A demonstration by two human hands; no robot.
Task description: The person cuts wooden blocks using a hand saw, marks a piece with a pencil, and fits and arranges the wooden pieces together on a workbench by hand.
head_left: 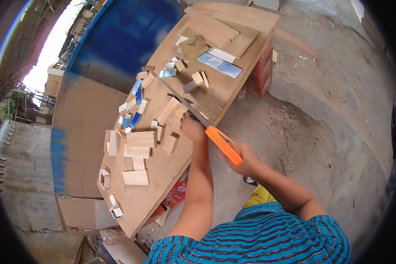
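Observation:
My right hand [242,159] is closed around the orange handle of a hand saw [222,144]. The saw's long narrow blade slants up and left over the wooden tabletop [215,94]. Close beside the blade, my left hand [192,128] rests at the table's near edge with its fingers bent down. A small dark patch shows at its fingertips, but what it presses or grips is hidden. Just left of that hand lies a pale wooden strip [168,111], with light sawdust around it. A small wood block [171,143] lies below it.
Flat wooden pieces [141,139] and several blue-painted offcuts [135,119] are scattered along the table's far side. Larger boards [213,31] and a blue-white strip [220,64] lie at the upper end. A red box [262,72] stands under the table. Bare, dusty floor [303,127] spreads rightward.

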